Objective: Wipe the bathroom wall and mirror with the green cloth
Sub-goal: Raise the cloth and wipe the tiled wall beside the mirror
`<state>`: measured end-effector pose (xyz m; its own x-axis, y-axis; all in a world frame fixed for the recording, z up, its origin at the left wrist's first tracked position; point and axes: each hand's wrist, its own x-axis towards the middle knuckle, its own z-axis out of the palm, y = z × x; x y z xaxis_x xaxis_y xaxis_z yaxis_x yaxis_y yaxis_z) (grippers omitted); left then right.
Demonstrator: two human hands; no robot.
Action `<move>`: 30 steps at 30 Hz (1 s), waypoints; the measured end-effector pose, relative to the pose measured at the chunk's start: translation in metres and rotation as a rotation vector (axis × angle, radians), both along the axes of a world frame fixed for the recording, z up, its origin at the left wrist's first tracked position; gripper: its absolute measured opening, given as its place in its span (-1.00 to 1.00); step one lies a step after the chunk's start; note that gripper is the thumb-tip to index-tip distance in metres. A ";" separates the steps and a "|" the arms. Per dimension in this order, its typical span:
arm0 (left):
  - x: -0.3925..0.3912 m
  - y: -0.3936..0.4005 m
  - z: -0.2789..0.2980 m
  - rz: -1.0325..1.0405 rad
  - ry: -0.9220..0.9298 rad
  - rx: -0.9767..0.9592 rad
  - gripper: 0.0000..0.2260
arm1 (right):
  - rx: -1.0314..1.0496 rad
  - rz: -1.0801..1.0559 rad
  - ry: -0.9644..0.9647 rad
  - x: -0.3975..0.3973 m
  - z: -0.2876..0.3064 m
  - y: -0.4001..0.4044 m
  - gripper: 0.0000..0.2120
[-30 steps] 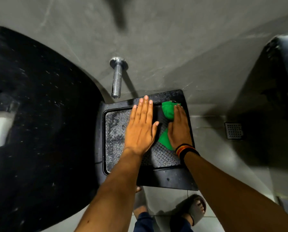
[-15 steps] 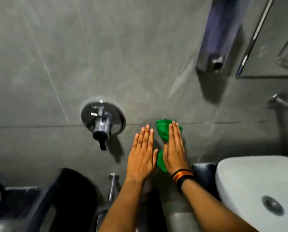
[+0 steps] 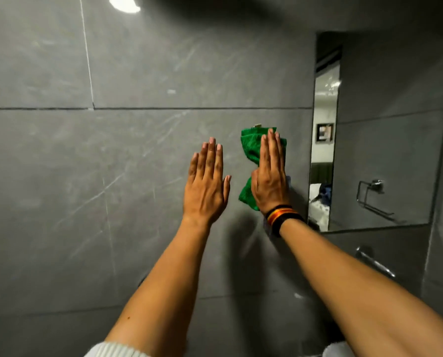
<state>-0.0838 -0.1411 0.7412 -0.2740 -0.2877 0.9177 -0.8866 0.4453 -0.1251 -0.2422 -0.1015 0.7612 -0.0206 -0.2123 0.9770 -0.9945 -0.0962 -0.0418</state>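
Note:
The green cloth (image 3: 251, 150) is bunched flat against the grey tiled wall (image 3: 112, 163), just left of the mirror (image 3: 385, 140). My right hand (image 3: 269, 176) lies flat over it with fingers together and pointing up, pressing it to the tile; a striped band circles that wrist. My left hand (image 3: 206, 184) is held flat beside it, fingers straight and pointing up, holding nothing; whether it touches the wall I cannot tell. Cloth shows above and below my right palm.
The mirror's left edge (image 3: 313, 150) is a hand's width right of the cloth. It reflects a towel holder (image 3: 369, 191) and a lit room. A chrome bar (image 3: 375, 264) sticks out of the wall below the mirror. Grout lines cross the tiles.
The view has swung up from the floor and tap to the upper wall and mirror. Both hands rose together, the right one carrying the cloth up onto the tile.

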 end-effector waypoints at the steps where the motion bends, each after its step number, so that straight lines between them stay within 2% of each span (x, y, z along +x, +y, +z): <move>1: -0.001 0.000 0.010 0.005 0.002 -0.019 -0.36 | -0.021 -0.022 0.009 -0.004 0.011 0.000 -0.33; 6: -0.014 0.010 0.057 -0.017 0.000 -0.115 -0.35 | -0.120 -0.063 0.032 -0.018 0.049 0.022 -0.33; 13: -0.041 0.010 0.091 -0.090 -0.032 -0.184 -0.36 | -0.168 -0.158 0.011 -0.043 0.075 0.038 -0.30; 30: -0.142 -0.034 0.099 -0.111 -0.032 -0.228 -0.36 | -0.171 -0.255 0.065 -0.146 0.087 0.007 -0.28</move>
